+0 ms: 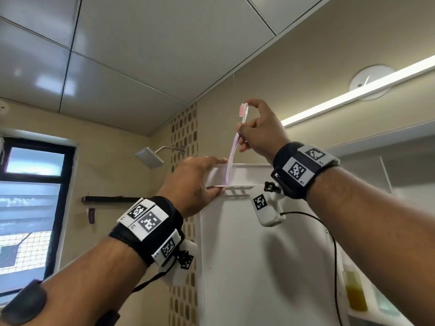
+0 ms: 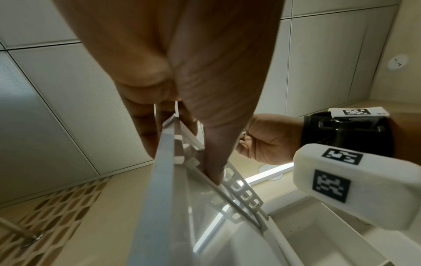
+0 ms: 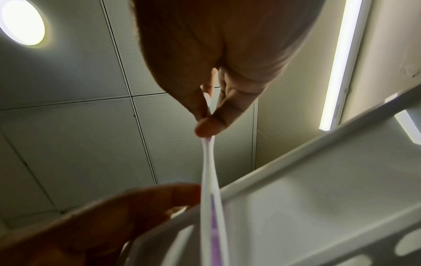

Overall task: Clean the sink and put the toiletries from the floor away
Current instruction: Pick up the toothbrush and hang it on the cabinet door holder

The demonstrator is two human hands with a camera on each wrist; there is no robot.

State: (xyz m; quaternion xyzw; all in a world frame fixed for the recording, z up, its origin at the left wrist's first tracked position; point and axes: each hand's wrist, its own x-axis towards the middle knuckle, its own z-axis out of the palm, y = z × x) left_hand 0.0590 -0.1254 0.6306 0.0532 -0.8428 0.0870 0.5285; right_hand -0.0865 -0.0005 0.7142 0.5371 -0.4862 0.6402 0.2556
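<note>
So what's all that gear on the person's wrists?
Bare forearms, no sleeves. Each wrist wears a black band, left band and right band, covered with white tags printed in black-and-white square patterns. Under each hangs a rounded white box with its own tag; the right one has a black knob and a thin black cable. A dark pad sits near the left elbow.

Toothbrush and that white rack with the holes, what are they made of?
The toothbrush looks like smooth plastic: its pale pink handle lets light through and shines a little. The pink bristles are probably soft nylon. The rack looks like white moulded plastic, with a dull finish and neat slots along its front rail, though painted metal can't be ruled out.
</note>
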